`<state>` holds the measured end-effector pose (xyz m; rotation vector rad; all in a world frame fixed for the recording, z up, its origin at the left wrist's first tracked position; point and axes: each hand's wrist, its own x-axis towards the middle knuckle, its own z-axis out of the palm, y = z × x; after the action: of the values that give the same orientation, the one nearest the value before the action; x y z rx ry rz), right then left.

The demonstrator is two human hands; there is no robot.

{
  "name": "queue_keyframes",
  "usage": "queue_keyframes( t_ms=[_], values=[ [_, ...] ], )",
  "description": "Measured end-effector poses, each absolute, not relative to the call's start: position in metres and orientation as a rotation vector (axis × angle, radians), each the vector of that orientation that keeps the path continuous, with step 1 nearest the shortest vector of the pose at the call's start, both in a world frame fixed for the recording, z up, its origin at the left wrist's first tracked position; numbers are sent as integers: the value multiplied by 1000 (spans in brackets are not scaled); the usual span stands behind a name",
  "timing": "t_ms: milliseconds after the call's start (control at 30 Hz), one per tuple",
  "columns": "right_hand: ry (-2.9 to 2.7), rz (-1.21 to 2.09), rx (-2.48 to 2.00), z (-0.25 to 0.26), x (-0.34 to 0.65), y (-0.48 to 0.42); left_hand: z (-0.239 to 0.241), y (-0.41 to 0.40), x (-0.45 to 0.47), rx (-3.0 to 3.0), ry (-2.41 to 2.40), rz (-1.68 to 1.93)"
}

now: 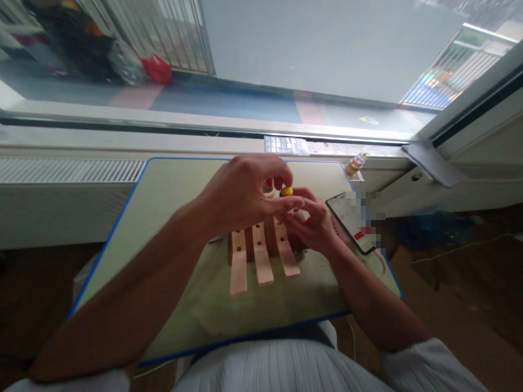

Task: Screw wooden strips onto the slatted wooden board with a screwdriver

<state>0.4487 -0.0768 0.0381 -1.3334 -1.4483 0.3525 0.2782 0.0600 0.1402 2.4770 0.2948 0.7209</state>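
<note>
A wooden toy (261, 251) with three pale slats, each with small holes, lies on a green board (163, 201) with a blue edge. My left hand (245, 193) hovers over its far end, fingers curled in a pinch beside a small yellow knob (286, 191). My right hand (314, 220) rests on the toy's right side, fingers closed round the part under the yellow knob. What carries the knob is hidden by my fingers.
A phone (351, 220) with a lit screen lies on the board's right side. A small amber bottle (355, 163) stands on the window sill behind it. A radiator grille (69, 170) runs along the left. The window looks down on a street.
</note>
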Motion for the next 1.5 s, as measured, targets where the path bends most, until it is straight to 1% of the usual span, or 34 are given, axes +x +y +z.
queue_keyframes(
  t_ms=[333,600,900,1200,1333,1500],
  values=[
    [-1459,366,-1361,39,450,-76,133,62,279,2433,387,767],
    [-1606,595,-1407,33,464,-76,131,62,280,2430,368,763],
    [-1581,518,-1391,44,466,-78,132,61,279,2373,312,753],
    [-1727,549,-1572,41,469,-80,132,61,280,2297,274,712],
    [-1749,488,-1574,38,471,-79,133,60,280,2290,249,690],
    [-1734,533,-1541,34,473,-78,135,59,279,2330,207,685]
  ],
)
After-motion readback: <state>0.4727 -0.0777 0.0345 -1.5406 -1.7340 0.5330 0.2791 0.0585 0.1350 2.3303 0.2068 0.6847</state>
